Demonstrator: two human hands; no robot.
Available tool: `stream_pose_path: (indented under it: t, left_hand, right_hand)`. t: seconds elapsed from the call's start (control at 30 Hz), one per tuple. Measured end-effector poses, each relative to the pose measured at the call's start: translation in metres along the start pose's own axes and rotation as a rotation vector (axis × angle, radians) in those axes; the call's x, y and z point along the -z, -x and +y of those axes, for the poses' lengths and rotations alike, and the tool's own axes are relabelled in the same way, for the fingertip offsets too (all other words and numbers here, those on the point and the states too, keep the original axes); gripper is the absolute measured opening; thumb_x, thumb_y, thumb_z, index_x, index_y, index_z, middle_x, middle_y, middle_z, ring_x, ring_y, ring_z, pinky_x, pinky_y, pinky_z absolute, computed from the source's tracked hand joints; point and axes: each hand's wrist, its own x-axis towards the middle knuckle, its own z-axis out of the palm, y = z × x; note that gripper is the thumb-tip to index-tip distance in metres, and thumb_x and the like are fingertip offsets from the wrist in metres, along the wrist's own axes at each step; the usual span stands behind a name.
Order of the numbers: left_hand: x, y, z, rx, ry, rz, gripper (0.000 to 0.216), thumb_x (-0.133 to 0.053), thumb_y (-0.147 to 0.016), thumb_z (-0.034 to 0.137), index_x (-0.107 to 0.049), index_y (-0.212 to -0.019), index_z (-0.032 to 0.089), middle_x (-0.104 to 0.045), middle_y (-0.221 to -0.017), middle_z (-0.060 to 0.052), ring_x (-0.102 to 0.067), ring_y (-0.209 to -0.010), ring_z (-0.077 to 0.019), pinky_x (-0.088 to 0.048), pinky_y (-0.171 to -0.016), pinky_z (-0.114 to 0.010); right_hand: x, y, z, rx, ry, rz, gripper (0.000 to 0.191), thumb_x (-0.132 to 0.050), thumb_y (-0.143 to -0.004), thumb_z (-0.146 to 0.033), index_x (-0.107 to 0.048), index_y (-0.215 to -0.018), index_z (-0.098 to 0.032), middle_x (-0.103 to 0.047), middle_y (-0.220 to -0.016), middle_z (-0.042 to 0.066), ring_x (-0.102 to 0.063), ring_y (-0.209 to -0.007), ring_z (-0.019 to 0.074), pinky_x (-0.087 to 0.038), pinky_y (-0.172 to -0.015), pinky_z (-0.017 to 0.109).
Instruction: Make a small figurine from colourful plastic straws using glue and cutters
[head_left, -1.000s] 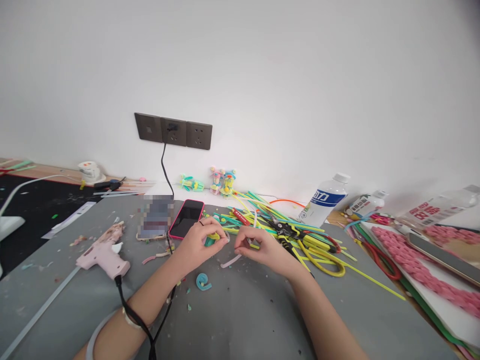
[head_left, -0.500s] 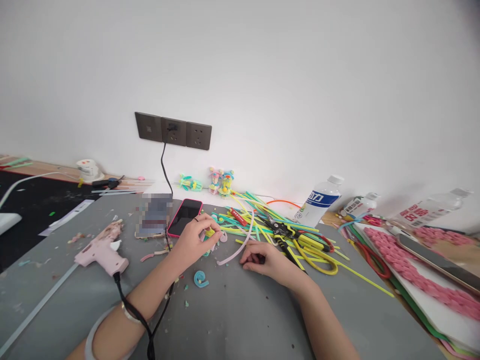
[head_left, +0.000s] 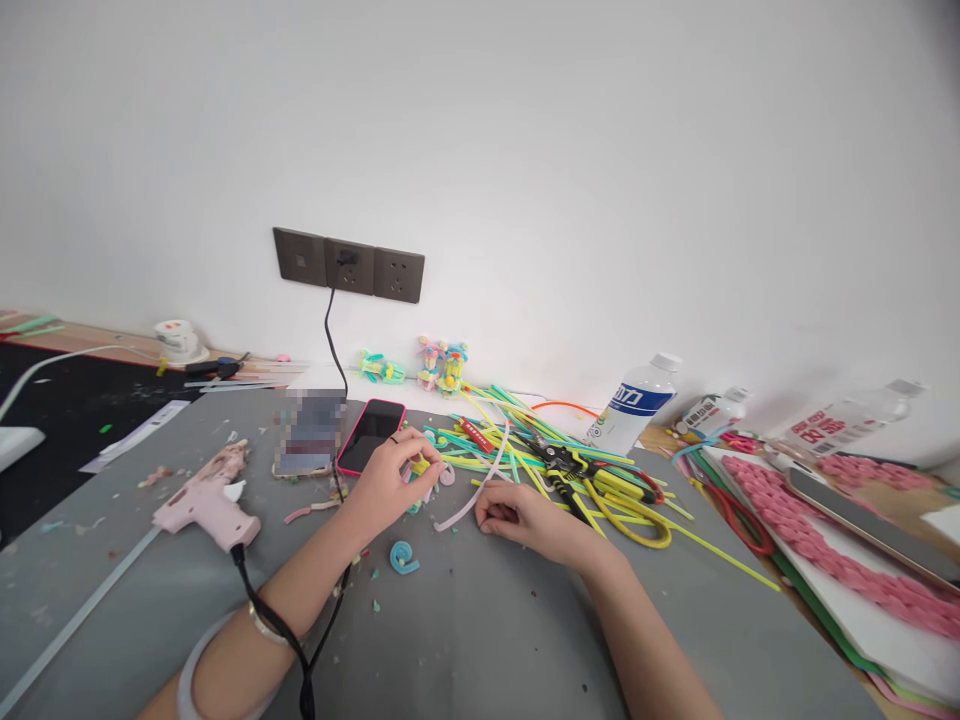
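My left hand [head_left: 394, 478] is closed in a pinch, with a small yellow and lilac pipe-cleaner piece [head_left: 420, 467] at its fingertips, mostly hidden by the fingers. Just right of it shows a lilac coil [head_left: 447, 474]. My right hand [head_left: 517, 515] rests on the grey mat, fingers curled in, with nothing visible in them. A curved lilac pipe-cleaner strip [head_left: 456, 517] lies close beside its fingertips. Nearer to me on the mat is a blue coil [head_left: 403, 557].
A pink glue gun [head_left: 206, 505] lies at left, its black cord crossing my left forearm. Behind my hands are a pink-edged phone [head_left: 373, 435], pliers [head_left: 559, 458], yellow scissors [head_left: 626, 515], loose pipe cleaners [head_left: 472, 465], small figures [head_left: 442, 365] and a bottle [head_left: 637, 405].
My right hand has shifted slightly left, and its fingers are curled a little more. My left hand stays in place with its pinch.
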Motion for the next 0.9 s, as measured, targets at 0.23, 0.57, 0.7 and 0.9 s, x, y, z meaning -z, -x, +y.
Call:
stream_pose_path:
  t: [0.23, 0.57, 0.7, 0.9]
  left_hand:
    - [0.0, 0.001, 0.0, 0.004, 0.014, 0.008, 0.016, -0.055, -0.087, 0.022, -0.058, -0.072, 0.02, -0.056, -0.082, -0.002, -0.054, -0.08, -0.0175, -0.04, -0.071, -0.028]
    - [0.001, 0.0, 0.0, -0.007, 0.003, 0.008, 0.016, -0.055, -0.088, 0.022, -0.06, -0.072, 0.02, -0.057, -0.082, -0.002, -0.053, -0.079, -0.0174, -0.04, -0.07, -0.028]
    - [0.0, 0.0, -0.002, -0.011, 0.011, 0.009, 0.015, -0.056, -0.088, 0.022, -0.061, -0.074, 0.02, -0.057, -0.083, -0.003, -0.053, -0.077, -0.0171, -0.039, -0.068, -0.028]
    - [0.0, 0.0, -0.001, -0.009, 0.015, 0.024, 0.016, -0.056, -0.087, 0.023, -0.059, -0.072, 0.02, -0.056, -0.081, -0.002, -0.053, -0.079, -0.0177, -0.041, -0.073, -0.029]
  right_hand:
    - [-0.002, 0.003, 0.004, 0.033, -0.031, 0.025, 0.011, -0.056, -0.09, -0.017, -0.064, -0.082, -0.019, -0.055, -0.083, 0.0, -0.046, -0.069, 0.0125, -0.037, -0.063, 0.024]
    - [-0.005, 0.003, 0.015, 0.026, -0.17, 0.092, 0.016, -0.064, -0.088, -0.03, -0.07, -0.081, -0.018, -0.057, -0.085, 0.003, -0.048, -0.067, 0.0131, -0.038, -0.061, 0.026]
    - [-0.004, 0.0, 0.009, 0.007, -0.099, 0.079, 0.009, -0.063, -0.087, -0.023, -0.069, -0.081, -0.019, -0.057, -0.082, 0.001, -0.047, -0.066, 0.0124, -0.038, -0.061, 0.024]
    - [-0.002, -0.001, 0.005, -0.005, 0.043, 0.032, 0.006, -0.063, -0.087, -0.019, -0.064, -0.082, -0.02, -0.054, -0.08, -0.002, -0.045, -0.068, 0.0121, -0.036, -0.062, 0.023]
